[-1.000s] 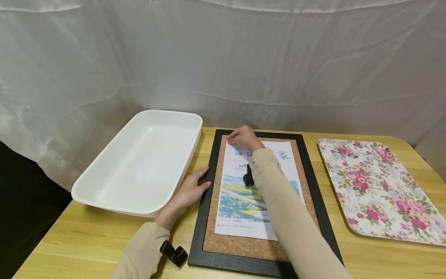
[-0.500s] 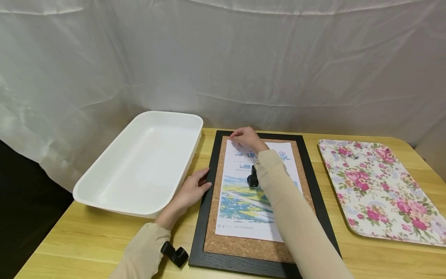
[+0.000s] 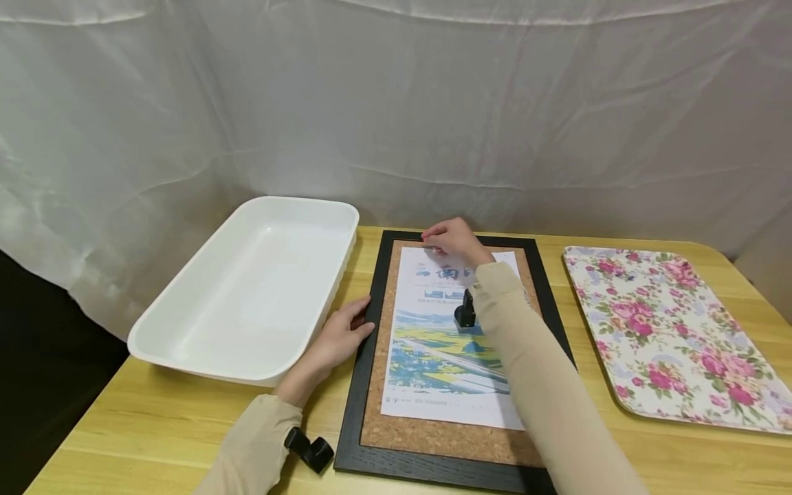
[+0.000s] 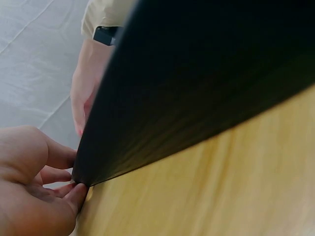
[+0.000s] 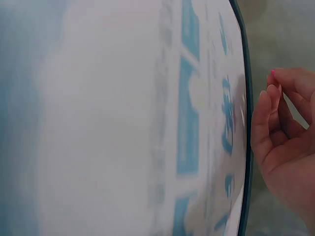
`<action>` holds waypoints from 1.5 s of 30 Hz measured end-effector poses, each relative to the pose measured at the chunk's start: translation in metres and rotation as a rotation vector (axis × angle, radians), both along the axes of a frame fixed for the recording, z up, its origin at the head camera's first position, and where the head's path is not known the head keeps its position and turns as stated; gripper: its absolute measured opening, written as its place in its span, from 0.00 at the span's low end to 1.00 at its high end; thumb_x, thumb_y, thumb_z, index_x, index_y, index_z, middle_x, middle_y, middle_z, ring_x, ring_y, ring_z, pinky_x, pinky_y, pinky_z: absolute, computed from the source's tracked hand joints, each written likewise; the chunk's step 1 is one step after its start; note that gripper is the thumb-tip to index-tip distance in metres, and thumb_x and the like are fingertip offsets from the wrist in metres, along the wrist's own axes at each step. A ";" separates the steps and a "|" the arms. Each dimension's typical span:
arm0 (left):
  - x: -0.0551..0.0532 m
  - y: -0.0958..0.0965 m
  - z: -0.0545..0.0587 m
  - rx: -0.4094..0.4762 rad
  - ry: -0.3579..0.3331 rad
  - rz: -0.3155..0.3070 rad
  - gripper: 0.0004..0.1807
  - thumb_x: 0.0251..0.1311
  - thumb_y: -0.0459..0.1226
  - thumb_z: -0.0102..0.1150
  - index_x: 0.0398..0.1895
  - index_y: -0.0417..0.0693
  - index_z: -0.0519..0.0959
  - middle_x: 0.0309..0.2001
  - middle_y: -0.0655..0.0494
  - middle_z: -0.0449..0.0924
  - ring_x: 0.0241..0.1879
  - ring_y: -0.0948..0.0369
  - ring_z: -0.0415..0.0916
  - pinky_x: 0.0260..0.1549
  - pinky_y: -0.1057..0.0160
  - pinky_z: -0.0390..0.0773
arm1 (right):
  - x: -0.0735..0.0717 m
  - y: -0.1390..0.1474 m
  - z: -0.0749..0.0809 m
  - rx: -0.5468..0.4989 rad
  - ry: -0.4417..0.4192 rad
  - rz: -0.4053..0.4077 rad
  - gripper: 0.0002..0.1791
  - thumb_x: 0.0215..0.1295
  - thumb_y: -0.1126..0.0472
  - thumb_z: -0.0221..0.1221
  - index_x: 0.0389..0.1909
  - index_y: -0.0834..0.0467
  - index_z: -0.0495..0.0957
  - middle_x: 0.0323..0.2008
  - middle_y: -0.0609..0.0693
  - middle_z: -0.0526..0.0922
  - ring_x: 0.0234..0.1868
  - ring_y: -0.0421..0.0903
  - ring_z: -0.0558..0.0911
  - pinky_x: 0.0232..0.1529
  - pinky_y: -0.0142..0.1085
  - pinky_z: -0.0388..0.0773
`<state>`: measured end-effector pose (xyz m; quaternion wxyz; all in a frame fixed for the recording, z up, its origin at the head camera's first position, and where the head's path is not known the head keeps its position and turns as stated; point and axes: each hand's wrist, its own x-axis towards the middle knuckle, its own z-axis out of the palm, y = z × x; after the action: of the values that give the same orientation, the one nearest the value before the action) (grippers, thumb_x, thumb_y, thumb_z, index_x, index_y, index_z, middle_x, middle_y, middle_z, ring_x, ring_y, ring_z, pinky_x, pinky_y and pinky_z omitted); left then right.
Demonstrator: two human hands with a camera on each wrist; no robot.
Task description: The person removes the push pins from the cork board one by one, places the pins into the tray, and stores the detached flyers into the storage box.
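A cork board in a black frame lies on the table, bearing a white sheet with a printed landscape. My left hand rests at the frame's left edge, and its fingertips touch the side in the left wrist view. Over the top edge of the sheet is my right hand, thumb and forefinger drawn together. Between those fingertips shows a small pink pin-like thing, mostly hidden by the fingers; I cannot tell its exact kind. The forearm covers the sheet's right part.
A deep white plastic tray stands on the left, close beside the left wrist. On the right lies a flat floral tray. A grey cloth hangs behind the wooden table.
My right hand has moved to the right along the sheet's top edge, away from its upper left corner, fingertips still together. The left hand and the board have stayed put.
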<state>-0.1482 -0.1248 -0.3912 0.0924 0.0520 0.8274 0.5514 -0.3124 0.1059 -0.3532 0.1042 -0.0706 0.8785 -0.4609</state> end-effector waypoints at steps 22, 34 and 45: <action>-0.004 -0.004 0.001 -0.011 -0.003 -0.010 0.31 0.70 0.28 0.49 0.73 0.35 0.55 0.70 0.36 0.57 0.67 0.44 0.60 0.60 0.49 0.68 | -0.004 0.062 0.022 0.153 0.019 -0.050 0.15 0.69 0.60 0.59 0.50 0.64 0.81 0.51 0.61 0.79 0.48 0.57 0.78 0.51 0.47 0.77; -0.005 -0.008 -0.001 -0.029 -0.003 -0.001 0.31 0.69 0.28 0.50 0.73 0.35 0.56 0.69 0.36 0.58 0.66 0.44 0.60 0.60 0.49 0.67 | 0.001 0.099 0.036 0.226 0.090 -0.020 0.17 0.70 0.60 0.57 0.52 0.69 0.80 0.52 0.65 0.78 0.51 0.62 0.77 0.51 0.52 0.76; -0.005 -0.009 -0.001 -0.033 -0.003 -0.004 0.31 0.69 0.28 0.50 0.73 0.35 0.56 0.70 0.36 0.57 0.66 0.44 0.60 0.60 0.49 0.67 | 0.011 0.134 0.037 0.253 0.138 -0.038 0.17 0.70 0.60 0.56 0.49 0.69 0.79 0.47 0.66 0.79 0.44 0.60 0.77 0.48 0.53 0.76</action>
<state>-0.1535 -0.1335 -0.3921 0.0956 0.0514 0.8362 0.5376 -0.3010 0.2395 -0.3158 0.0431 -0.0717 0.9358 -0.3425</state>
